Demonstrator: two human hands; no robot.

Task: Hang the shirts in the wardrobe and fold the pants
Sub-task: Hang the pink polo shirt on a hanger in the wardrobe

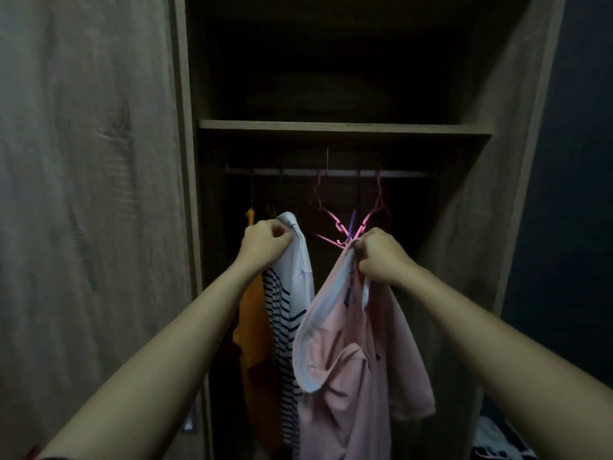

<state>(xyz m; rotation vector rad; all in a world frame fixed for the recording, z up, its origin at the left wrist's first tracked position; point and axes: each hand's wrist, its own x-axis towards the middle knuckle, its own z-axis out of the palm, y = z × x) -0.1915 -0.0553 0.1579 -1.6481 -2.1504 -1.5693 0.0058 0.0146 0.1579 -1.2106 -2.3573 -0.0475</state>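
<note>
I face an open wooden wardrobe with a hanging rail under a shelf. My left hand grips the white collar of a white and navy striped shirt hanging on the left. An orange shirt hangs beside it, further left. My right hand holds the neck of a pink shirt with a white collar, just below the pink hangers that hang from the rail. A purple hanger hangs between them.
The closed wardrobe door fills the left side. The wardrobe's right side panel slants down on the right, with a dark wall beyond it. Some clothes lie low at the bottom right.
</note>
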